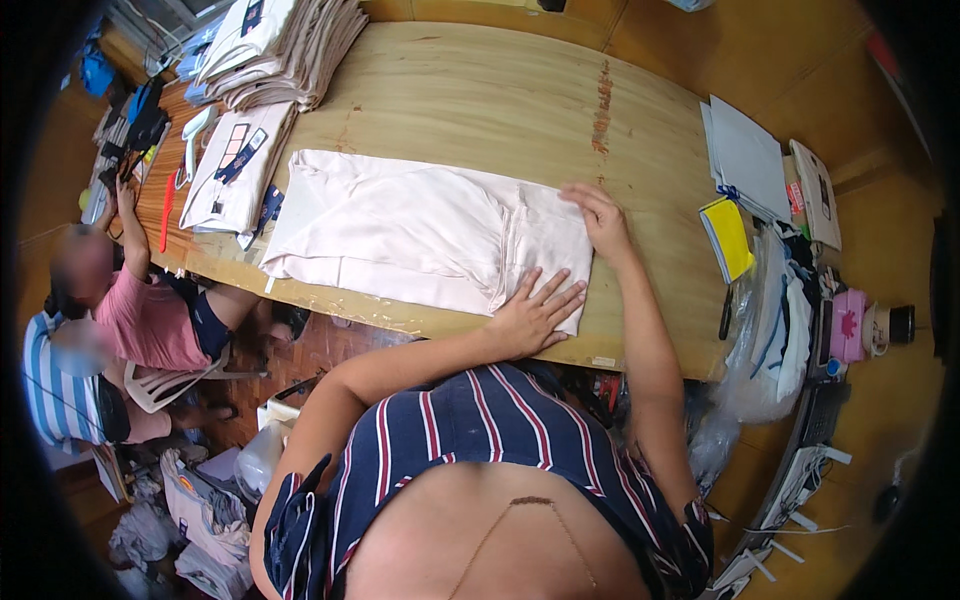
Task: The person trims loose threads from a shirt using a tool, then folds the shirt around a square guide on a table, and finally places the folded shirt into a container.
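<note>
A pale pink garment (400,225), folded into a long flat shape, lies on the wooden table in front of me. Its right end is doubled over, with a ridge of cloth running across near that end. My left hand (540,312) rests flat on the near right part of the cloth, fingers spread. At the far right corner, my right hand (600,218) touches the cloth's edge with its fingers bent; whether a bit of fabric is pinched there is hard to make out.
A tall stack of folded garments (290,55) stands at the far left, beside a tagged folded garment (235,170) and a red strip-like tool (168,212). Papers (745,160) and a yellow packet (727,238) lie right. A person in pink (160,310) sits left, near another in stripes.
</note>
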`<state>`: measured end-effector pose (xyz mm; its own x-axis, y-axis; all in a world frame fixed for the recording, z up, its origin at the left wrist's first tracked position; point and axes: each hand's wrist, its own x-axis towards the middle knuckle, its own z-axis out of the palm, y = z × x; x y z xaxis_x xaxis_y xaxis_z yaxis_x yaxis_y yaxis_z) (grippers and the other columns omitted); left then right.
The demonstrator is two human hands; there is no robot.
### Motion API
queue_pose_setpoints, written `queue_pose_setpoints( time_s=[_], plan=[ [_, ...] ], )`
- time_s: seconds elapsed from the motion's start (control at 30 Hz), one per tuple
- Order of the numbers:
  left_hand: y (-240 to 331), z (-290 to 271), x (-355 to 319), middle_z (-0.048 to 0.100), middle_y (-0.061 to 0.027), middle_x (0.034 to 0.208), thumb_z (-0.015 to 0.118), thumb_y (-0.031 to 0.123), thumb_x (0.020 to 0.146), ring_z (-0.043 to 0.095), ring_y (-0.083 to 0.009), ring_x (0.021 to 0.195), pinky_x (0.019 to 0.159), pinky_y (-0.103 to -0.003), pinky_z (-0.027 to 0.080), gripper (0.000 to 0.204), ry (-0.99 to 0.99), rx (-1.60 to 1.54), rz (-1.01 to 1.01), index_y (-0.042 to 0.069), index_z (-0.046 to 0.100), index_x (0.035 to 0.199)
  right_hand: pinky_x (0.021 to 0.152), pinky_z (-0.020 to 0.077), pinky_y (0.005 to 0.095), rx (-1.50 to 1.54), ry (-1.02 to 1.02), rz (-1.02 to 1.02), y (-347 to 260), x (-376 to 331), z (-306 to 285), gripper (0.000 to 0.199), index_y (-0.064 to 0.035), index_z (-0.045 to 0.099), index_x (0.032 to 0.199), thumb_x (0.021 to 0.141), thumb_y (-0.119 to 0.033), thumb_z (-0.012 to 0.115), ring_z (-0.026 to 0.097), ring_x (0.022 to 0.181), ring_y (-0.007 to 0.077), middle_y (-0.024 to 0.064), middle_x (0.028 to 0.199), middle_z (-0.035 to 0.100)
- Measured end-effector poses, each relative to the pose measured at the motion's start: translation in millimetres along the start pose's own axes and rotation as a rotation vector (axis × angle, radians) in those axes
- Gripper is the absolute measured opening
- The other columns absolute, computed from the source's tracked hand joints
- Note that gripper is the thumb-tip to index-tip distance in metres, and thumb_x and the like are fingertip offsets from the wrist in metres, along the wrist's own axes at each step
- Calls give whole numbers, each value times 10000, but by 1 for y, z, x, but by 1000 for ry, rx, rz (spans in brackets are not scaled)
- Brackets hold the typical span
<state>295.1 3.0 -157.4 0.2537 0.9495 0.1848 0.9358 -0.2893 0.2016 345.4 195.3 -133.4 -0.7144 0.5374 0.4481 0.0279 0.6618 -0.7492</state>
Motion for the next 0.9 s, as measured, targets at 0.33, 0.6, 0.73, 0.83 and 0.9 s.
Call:
queue_pose_setpoints(
  time_s=[0.33,0.6,0.73,0.83,0.9],
  plan=[
    [3,-2,-3,256,-55,1373,402,435,823,155,-276,1289,999,-538,115,599,6,-42,-42,86,311,1301,566,434,258,39,-91,227,-9,-19,41,98,8,618,747,689,-65,648,517,577,146,43,697,583],
    [3,-1,-3,202,-22,1399,423,445,812,139,-250,1299,1000,-536,116,630,-4,-32,-68,112,268,1324,544,433,227,182,452,660,27,-14,-35,166,-10,561,893,825,-160,538,510,580,91,30,731,553],
    [3,-8,-1,318,-87,1333,489,364,798,270,-285,1241,976,-493,221,555,102,-63,-26,81,369,1259,646,450,341,-500,279,666,23,-44,-100,223,-8,594,877,836,-199,487,589,703,249,168,836,603],
    [-8,-13,8,493,-139,1113,572,196,751,451,-312,1052,865,-409,368,375,296,-411,-207,39,508,1086,662,440,372,-884,286,479,31,-91,-136,187,-4,589,893,818,-134,477,564,772,279,160,834,586],
    [-26,-37,20,528,-141,862,606,51,682,509,-313,810,692,-363,439,188,493,-376,-343,-6,564,856,716,425,395,-1140,327,906,15,-118,-150,207,-6,595,926,803,-111,466,549,850,329,193,888,578]
  ],
)
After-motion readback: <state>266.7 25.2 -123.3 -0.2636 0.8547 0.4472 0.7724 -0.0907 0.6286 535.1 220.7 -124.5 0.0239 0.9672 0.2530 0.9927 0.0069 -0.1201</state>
